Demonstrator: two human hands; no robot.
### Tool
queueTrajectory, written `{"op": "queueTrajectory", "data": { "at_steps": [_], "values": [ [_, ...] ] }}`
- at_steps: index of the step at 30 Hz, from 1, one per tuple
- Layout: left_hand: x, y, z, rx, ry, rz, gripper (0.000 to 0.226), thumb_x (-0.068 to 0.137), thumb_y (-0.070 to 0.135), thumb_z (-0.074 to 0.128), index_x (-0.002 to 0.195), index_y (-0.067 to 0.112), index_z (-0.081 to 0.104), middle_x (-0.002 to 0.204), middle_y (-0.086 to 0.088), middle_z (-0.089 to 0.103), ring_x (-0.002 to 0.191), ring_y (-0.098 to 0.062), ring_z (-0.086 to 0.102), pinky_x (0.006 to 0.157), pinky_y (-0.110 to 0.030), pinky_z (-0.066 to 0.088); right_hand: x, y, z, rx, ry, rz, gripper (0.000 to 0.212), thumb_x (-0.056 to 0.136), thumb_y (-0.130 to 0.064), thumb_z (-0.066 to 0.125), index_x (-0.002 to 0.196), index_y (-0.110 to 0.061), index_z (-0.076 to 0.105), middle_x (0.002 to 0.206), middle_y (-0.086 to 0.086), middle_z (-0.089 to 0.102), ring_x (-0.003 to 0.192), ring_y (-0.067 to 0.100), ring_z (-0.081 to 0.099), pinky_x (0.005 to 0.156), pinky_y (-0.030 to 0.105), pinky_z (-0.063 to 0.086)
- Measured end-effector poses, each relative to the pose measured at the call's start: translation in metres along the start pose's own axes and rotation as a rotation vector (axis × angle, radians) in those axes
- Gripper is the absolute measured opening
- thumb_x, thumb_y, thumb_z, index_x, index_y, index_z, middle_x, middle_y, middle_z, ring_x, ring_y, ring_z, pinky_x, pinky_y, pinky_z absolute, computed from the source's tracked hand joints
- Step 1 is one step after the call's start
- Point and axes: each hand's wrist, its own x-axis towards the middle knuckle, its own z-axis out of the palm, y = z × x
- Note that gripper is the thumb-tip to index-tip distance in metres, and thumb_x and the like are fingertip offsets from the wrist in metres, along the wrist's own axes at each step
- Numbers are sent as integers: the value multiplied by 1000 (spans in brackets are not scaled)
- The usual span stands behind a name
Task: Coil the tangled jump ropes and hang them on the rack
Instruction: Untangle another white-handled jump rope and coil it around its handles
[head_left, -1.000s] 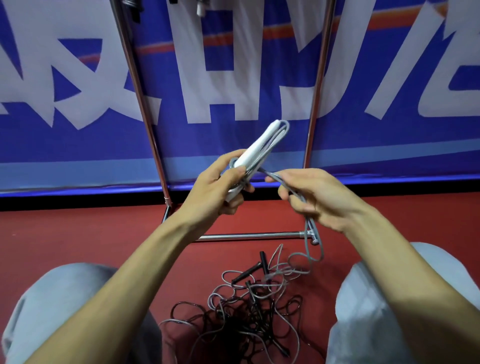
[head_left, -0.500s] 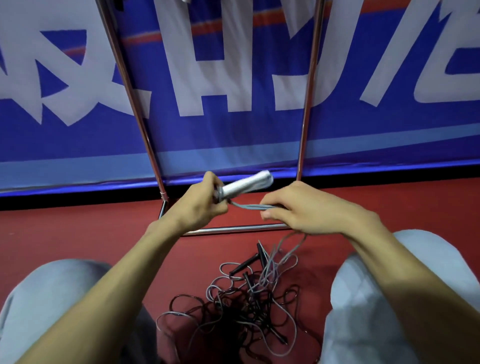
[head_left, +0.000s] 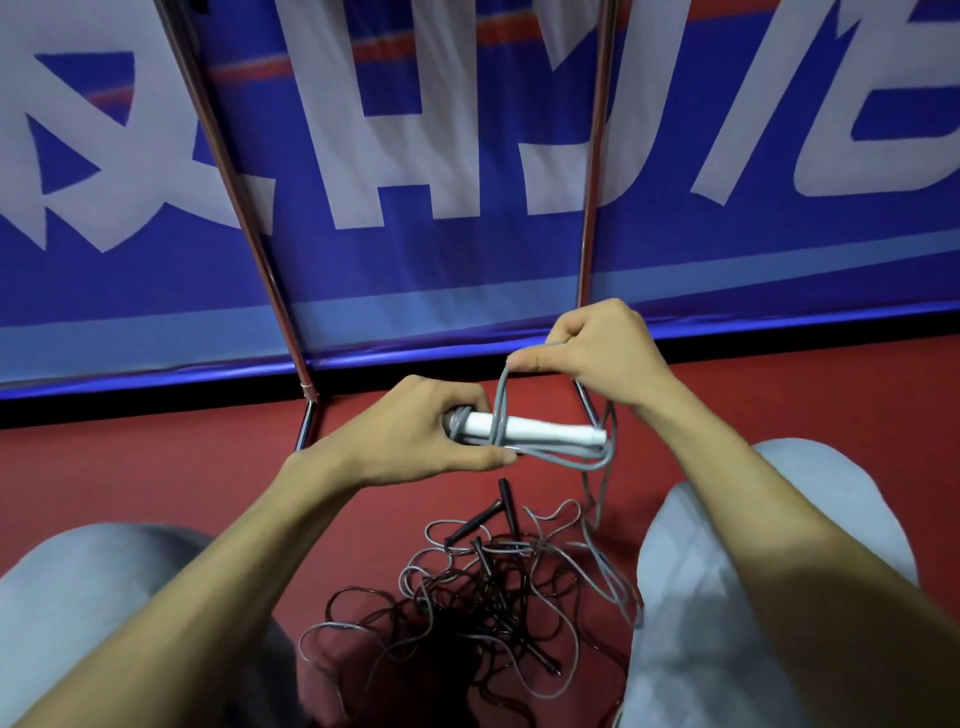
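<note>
My left hand (head_left: 415, 434) grips the white handles (head_left: 540, 430) of a grey jump rope, held level and pointing right, with folded loops of grey cord (head_left: 566, 457) lying along them. My right hand (head_left: 597, 351) pinches a strand of the same cord above the handles; the strand drops and crosses over them. The loose end trails down to a tangled heap of grey and black ropes (head_left: 483, 597) with black handles on the red floor between my knees. The chrome rack (head_left: 260, 249) stands right behind, only its two uprights and foot bars in view.
A blue banner with white lettering (head_left: 441, 156) hangs behind the rack. My knees in grey trousers (head_left: 727, 597) flank the rope heap on the red floor (head_left: 130, 467).
My right hand rose from beside the handles to above them, drawing the cord up and over. The handles in my left hand stayed level and sank slightly.
</note>
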Motion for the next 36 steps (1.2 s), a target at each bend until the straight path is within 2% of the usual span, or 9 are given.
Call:
{"op": "queueTrajectory", "data": {
  "at_steps": [4,8,11,14,20,26,29,32,36],
  "values": [
    [-3,6,-12,-307,28,-48,28,73,40,63,83,14,60,66,-4,56,55,-8,41,53,-21,34,4,-1,3,430,-131,138,27,68,-25,84,65,-8,63,55,-3,56,50,8,46,47,20,37],
    [-1,12,-18,-730,136,-157,26,89,11,57,114,15,53,69,-8,64,51,-15,42,50,-25,31,4,-3,15,514,-105,101,16,80,-11,69,65,-15,64,64,11,45,53,15,31,49,25,20],
    [1,12,-21,-874,255,-186,47,97,9,46,135,37,42,68,-10,63,52,-18,40,49,-24,31,1,-8,19,528,-204,86,17,91,-22,62,78,-12,67,58,4,40,39,6,23,38,17,17],
    [2,10,-25,-932,336,-182,49,98,14,46,135,46,44,72,-13,60,58,-20,38,50,-25,29,-4,-11,18,461,-332,22,29,96,-28,54,87,-5,69,61,3,44,36,6,25,35,17,20],
    [7,-1,-18,-791,409,-300,10,98,16,51,100,11,60,73,-15,61,47,-17,37,47,-23,27,-14,-10,13,169,-608,-9,27,99,-23,49,87,-4,65,47,-2,45,40,17,54,38,22,42],
    [10,-24,-6,-423,379,-355,15,93,24,60,90,16,48,65,-1,59,47,-14,43,51,-26,36,-18,-6,9,-237,-817,-31,9,95,-19,55,92,-12,57,49,-4,59,53,21,69,52,25,49],
    [9,-32,-4,-112,349,-366,24,88,24,67,95,16,45,69,4,55,57,-13,47,54,-21,37,-17,-5,7,-342,-780,-171,6,94,-19,55,94,-16,60,63,4,64,54,20,65,54,27,50],
    [7,-38,0,104,273,-337,28,83,19,68,95,22,42,80,4,55,71,-23,53,62,-33,39,-18,-4,9,-398,-694,-368,10,93,-24,55,85,-22,61,71,8,66,61,24,64,65,38,54],
    [5,-38,5,357,46,-239,39,79,20,64,115,19,52,103,0,57,93,-29,57,74,-38,45,-18,-5,9,-427,-519,-464,15,94,-28,53,82,-28,62,70,-5,61,66,19,59,67,41,52]
  ]
}}
